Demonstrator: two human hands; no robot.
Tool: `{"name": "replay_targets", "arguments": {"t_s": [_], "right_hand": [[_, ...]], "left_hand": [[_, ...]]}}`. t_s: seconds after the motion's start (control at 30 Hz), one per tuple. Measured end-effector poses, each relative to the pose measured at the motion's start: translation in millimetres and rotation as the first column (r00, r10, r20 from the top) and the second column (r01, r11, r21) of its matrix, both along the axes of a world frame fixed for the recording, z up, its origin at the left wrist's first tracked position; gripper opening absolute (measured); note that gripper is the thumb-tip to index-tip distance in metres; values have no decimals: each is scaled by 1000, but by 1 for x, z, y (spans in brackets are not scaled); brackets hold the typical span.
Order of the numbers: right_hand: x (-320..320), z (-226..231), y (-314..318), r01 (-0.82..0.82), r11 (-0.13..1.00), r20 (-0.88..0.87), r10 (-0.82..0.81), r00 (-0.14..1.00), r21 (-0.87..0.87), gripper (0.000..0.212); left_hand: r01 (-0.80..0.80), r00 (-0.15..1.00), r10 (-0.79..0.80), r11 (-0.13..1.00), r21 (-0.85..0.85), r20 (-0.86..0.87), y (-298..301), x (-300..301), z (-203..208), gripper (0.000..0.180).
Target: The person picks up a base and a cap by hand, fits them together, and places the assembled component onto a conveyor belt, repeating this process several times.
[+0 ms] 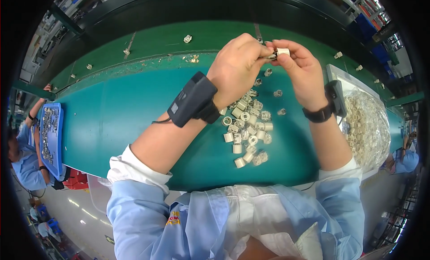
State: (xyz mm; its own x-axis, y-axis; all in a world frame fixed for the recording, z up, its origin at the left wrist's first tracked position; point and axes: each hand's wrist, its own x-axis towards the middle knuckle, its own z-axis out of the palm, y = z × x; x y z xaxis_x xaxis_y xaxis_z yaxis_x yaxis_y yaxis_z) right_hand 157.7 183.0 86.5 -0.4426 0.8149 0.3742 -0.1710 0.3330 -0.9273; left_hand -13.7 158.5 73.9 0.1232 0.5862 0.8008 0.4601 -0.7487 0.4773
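Note:
Above the far side of the green work surface (134,108), both my hands meet. Between the thumb and fingers of my right hand (302,67) is a short white plastic cap (282,52). My left hand (239,61) is closed in a pinch beside it, its fingertips at a small dark and metallic piece at the cap's left end; the fingers partly hide what it grips. Nearer to me, under and between my forearms, lies a loose pile of white caps and clear plastic parts (246,121). A few clear parts (278,93) lie apart, right of the pile.
At right stands a white box (333,74) lined with clear plastic, full of white ring-shaped parts. A blue tray (61,125) of small parts is at far left, near a co-worker (29,157). Small parts dot the green conveyor belt (156,40) beyond. Another person (405,159) sits far right.

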Motion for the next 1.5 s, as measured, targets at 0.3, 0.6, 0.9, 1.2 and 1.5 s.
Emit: {"name": "replay_targets", "arguments": {"t_s": [0.3,0.6,0.9,1.2,1.5], "right_hand": [[3,9,-48,-65,994,-73,72,995,89,30],[2,9,-71,-14,1000,16,14,1000,-19,27],[71,32,112,318,770,609,-634,476,553,34],[127,-39,236,133,807,785,-590,186,575,30],[153,-58,259,237,783,736,-621,270,575,51]], "left_hand": [[57,997,-52,993,107,-48,-52,0,19,19],[-19,1000,17,995,-97,-21,-74,4,9,36],[-242,941,140,915,-323,-309,24,-23,3,34],[-252,939,91,840,-481,-332,176,61,-54,48],[-251,958,145,838,-484,-246,214,90,-70,27]]}}
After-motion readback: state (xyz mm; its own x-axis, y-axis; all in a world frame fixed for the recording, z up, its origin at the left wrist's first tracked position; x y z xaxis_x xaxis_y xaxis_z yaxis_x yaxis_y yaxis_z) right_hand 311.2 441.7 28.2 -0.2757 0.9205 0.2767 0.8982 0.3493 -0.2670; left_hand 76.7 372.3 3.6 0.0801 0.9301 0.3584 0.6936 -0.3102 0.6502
